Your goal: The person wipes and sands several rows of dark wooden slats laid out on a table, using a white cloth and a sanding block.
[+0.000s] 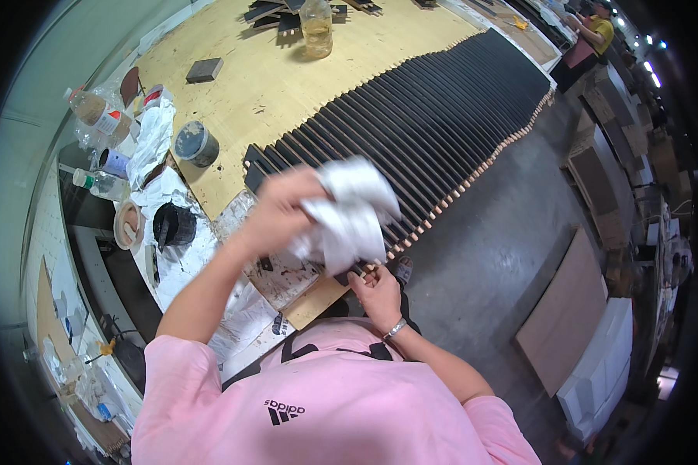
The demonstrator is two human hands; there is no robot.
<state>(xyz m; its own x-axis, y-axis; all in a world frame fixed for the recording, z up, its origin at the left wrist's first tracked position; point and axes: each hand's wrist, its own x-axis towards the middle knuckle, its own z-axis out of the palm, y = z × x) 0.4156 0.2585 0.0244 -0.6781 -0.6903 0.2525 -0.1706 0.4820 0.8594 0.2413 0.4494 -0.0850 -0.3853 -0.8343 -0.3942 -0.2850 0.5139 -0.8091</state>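
My left hand (pixel 281 208), smeared by motion, grips a bunched white cloth (pixel 353 203). The cloth covers part of a long row of black wooden slats (pixel 419 116) with pale, unpainted ends, lying side by side on the table. Just below the cloth, my right hand (pixel 378 294) is closed, thumb and fingers pinching the pale end of a dark slat (pixel 362 271). Most of that slat is hidden under the cloth. A silvery band circles my right wrist.
Left of the slats stand a tub of dark liquid (pixel 196 144), a black pot (pixel 174 225) and plastic bottles (pixel 101 110). A bottle of yellowish liquid (pixel 316 29) and a dark block (pixel 205 70) are farther back. Boards (pixel 564 310) lean at right; another person (pixel 589 39) stands far right.
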